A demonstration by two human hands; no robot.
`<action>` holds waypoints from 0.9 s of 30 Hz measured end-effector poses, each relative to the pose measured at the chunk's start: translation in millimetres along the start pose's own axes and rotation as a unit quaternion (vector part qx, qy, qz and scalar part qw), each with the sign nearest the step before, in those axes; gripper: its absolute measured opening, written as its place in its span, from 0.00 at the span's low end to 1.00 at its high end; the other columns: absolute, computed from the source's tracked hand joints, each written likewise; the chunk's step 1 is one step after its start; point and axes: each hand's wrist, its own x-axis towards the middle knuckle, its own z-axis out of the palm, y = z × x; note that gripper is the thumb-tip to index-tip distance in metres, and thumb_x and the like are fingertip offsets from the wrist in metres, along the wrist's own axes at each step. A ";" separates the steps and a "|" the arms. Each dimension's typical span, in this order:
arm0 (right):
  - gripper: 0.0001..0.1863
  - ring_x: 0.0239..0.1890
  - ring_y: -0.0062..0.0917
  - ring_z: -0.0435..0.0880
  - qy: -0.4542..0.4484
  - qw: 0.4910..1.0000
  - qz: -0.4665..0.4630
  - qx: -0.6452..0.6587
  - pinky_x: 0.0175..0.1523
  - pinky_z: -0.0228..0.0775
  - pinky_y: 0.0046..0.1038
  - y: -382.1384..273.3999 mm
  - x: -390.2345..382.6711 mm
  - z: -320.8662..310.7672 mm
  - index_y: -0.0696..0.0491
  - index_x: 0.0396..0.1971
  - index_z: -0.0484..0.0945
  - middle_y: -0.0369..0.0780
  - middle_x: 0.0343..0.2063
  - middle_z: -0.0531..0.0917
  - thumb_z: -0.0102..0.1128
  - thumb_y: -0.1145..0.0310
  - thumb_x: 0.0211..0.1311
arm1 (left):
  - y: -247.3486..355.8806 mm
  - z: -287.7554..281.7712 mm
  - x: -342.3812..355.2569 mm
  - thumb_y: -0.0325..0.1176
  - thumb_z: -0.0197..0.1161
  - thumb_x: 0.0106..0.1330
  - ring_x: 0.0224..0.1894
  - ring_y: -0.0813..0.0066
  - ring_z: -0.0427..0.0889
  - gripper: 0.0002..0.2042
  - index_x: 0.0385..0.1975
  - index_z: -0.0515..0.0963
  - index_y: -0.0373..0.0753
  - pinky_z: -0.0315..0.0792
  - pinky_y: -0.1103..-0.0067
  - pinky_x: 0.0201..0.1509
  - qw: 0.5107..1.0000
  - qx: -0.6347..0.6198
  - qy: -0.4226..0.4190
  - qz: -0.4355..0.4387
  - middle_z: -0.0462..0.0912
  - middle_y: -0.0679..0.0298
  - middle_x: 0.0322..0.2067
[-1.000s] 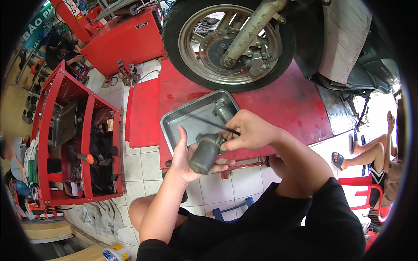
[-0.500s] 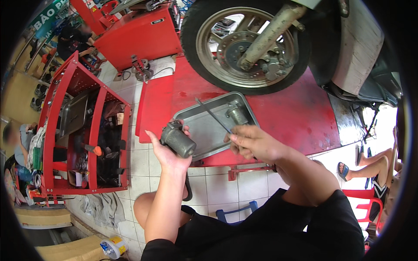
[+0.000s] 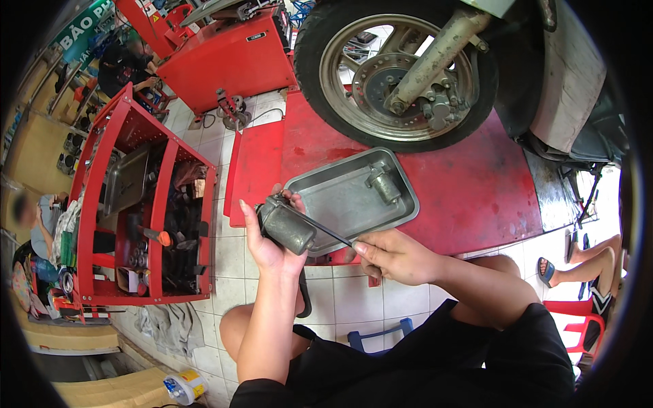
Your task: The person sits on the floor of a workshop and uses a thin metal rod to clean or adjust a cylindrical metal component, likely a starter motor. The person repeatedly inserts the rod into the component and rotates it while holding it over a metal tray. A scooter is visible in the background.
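Note:
In my upturned left hand [image 3: 266, 239] lies a grey cylindrical metal motor [image 3: 290, 228], its flanged end toward my fingertips. My right hand [image 3: 394, 256] is closed round a slim dark metal rod tool [image 3: 331, 234]. The rod slants up and left across the motor, its far end at or just above the flanged end; whether it touches cannot be made out. Behind both hands a shallow metal tray [image 3: 340, 197] sits on the red platform [image 3: 469, 197]. A second, smaller cylindrical metal part [image 3: 384, 186] rests in the tray's right side.
A motorcycle's front wheel [image 3: 398, 75] stands on the platform beyond the tray. To the left is a red tool cart [image 3: 158, 224] with tools and another tray. A blue stool [image 3: 381, 334] is below me. Other people sit at the far left and right.
My right hand has lowered and brought the rod from above the tray onto the motor in my left hand. The view has shifted slightly, moving the scene rightward.

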 end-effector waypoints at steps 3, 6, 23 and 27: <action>0.20 0.28 0.17 0.71 -0.017 0.999 0.007 -0.033 0.37 0.70 0.25 -1.6 -2.1 -0.3 0.60 0.44 0.75 0.33 0.23 0.72 0.40 0.59 0.80 | -4.2 4.7 -2.8 0.59 0.56 0.71 0.53 0.56 0.78 0.35 0.58 0.68 0.26 0.76 0.72 0.60 0.999 0.052 -0.002 -0.005 0.77 0.50 0.47; 0.20 0.30 0.18 0.72 -0.024 0.998 0.016 -0.047 0.39 0.71 0.25 0.1 -3.7 0.8 0.61 0.44 0.74 0.34 0.25 0.72 0.40 0.59 0.81 | -4.4 11.8 -7.8 0.57 0.55 0.72 0.52 0.57 0.78 0.34 0.57 0.69 0.26 0.76 0.71 0.60 0.998 0.043 -0.012 -0.039 0.78 0.50 0.45; 0.19 0.26 0.16 0.70 -0.019 0.999 0.028 0.001 0.36 0.66 0.25 12.8 1.6 0.5 0.60 0.45 0.75 0.34 0.22 0.73 0.40 0.61 0.80 | -5.9 -2.5 -2.7 0.55 0.55 0.72 0.49 0.56 0.79 0.29 0.50 0.72 0.28 0.77 0.71 0.56 0.998 0.039 0.035 -0.020 0.79 0.51 0.42; 0.19 0.26 0.17 0.69 -0.016 0.999 0.030 -0.006 0.37 0.67 0.25 11.5 0.8 0.5 0.61 0.44 0.75 0.34 0.22 0.73 0.40 0.61 0.80 | -6.0 -4.7 -1.2 0.56 0.55 0.72 0.50 0.56 0.79 0.29 0.51 0.72 0.28 0.78 0.70 0.56 0.999 0.021 0.039 -0.025 0.79 0.51 0.42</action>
